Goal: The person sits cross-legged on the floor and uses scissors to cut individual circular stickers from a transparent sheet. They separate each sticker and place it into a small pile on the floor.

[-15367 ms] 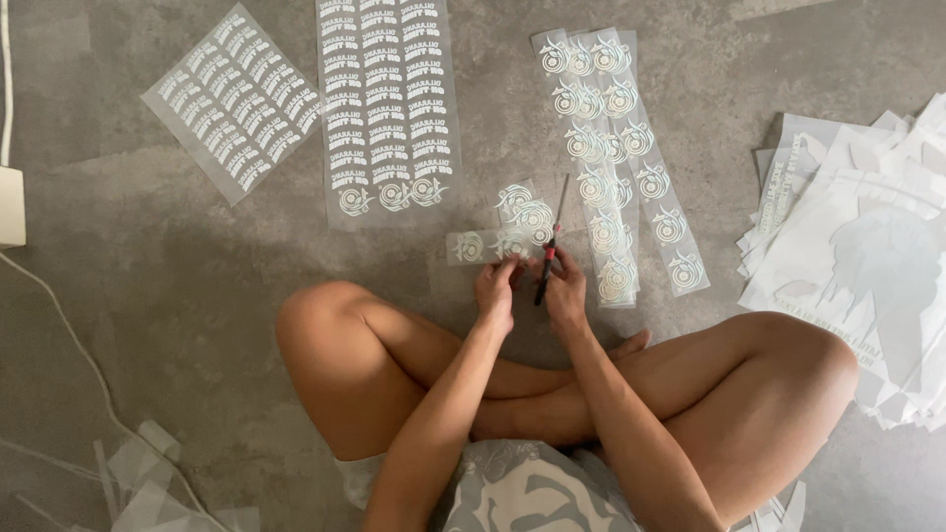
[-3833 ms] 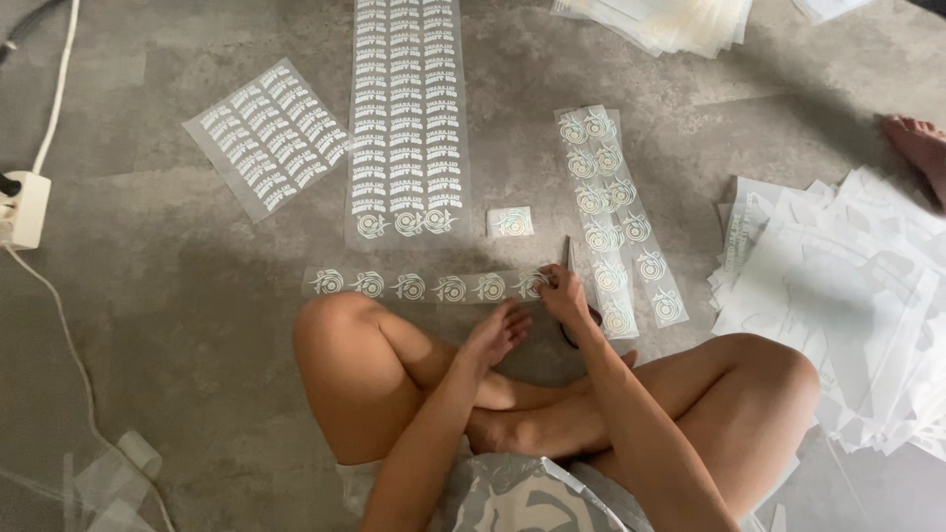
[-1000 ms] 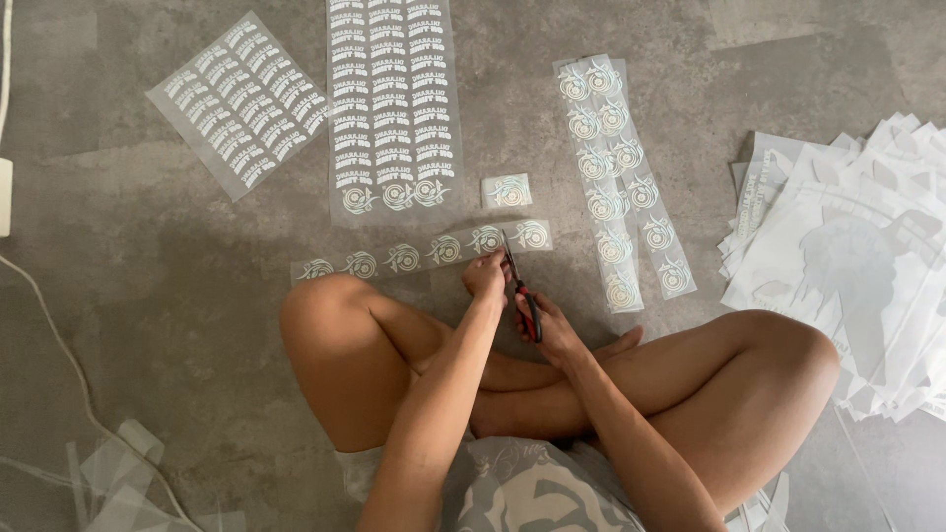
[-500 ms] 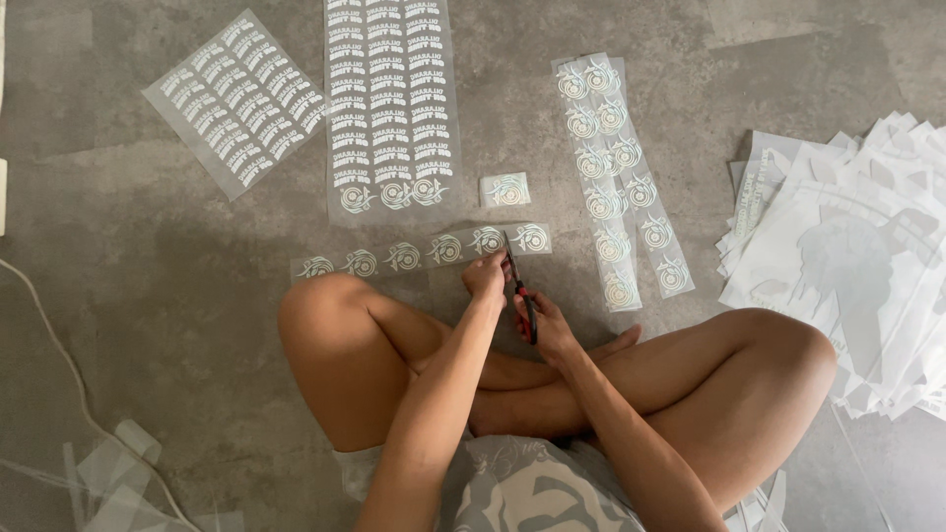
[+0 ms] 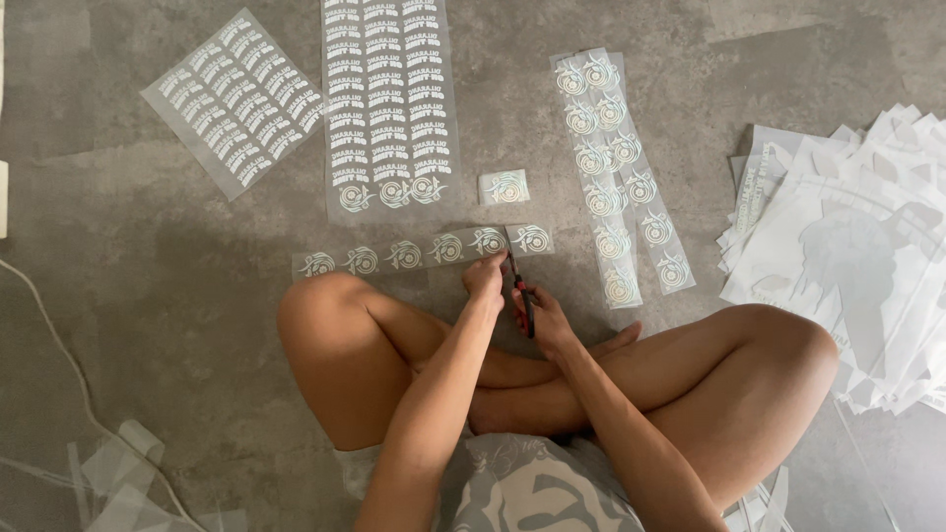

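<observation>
Far to my left a white cable (image 5: 54, 345) trails over the grey floor (image 5: 148, 286), with clear film scraps (image 5: 118, 478) near my left knee. Farther off on the left lies a tilted sheet of small white labels (image 5: 236, 99), and right of it a tall sheet of label rows (image 5: 389, 103) ending in three round emblems. Just beyond my crossed legs runs the strip of round emblems (image 5: 414, 253), stretched left to right on the floor. My left hand (image 5: 485, 279) rests on the near edge of that strip towards its right end, fingers curled together and pressing the film down; I cannot tell whether they pinch it or only hold it flat. Immediately to the right, my right hand (image 5: 544, 317) grips the red-handled scissors (image 5: 519, 291), fingers closed through the handles, the blades pointing away from me into the strip between the last two emblems, so the final emblem lies just right of the blades. A single cut-out emblem square (image 5: 504, 186) sits a little farther off, apart from my fingers. Further right lie two overlapping long emblem strips (image 5: 621, 172), and at the far right a fanned heap of large white sheets (image 5: 857, 256).
</observation>
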